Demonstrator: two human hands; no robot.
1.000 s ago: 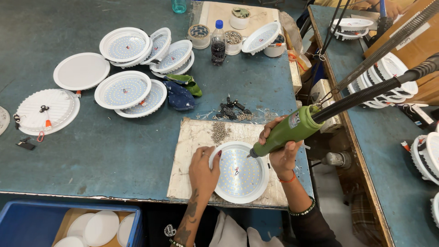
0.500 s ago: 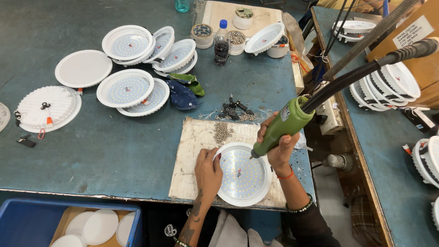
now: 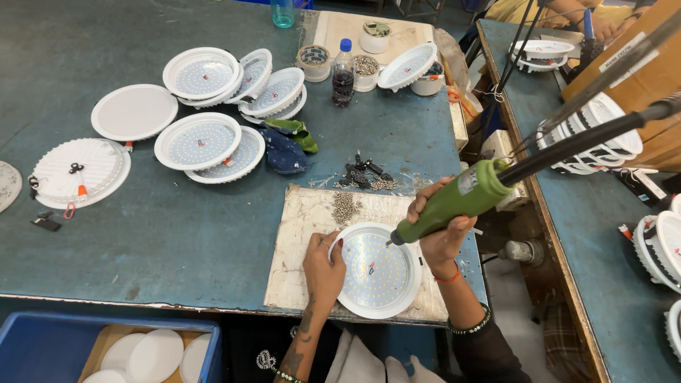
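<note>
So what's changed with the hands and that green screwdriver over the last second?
Little: the right hand still grips the green screwdriver, its tip shifted slightly along the round white light panel's upper rim. The left hand still steadies the panel's left edge. Everything else stays put.

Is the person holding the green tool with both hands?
No, only the right hand holds the green tool; the left hand rests on the rim of the round white lamp.

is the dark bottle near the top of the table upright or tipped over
Upright. The dark bottle stands on its base on the table, blue cap pointing up, beside a small tub of screws.
</note>
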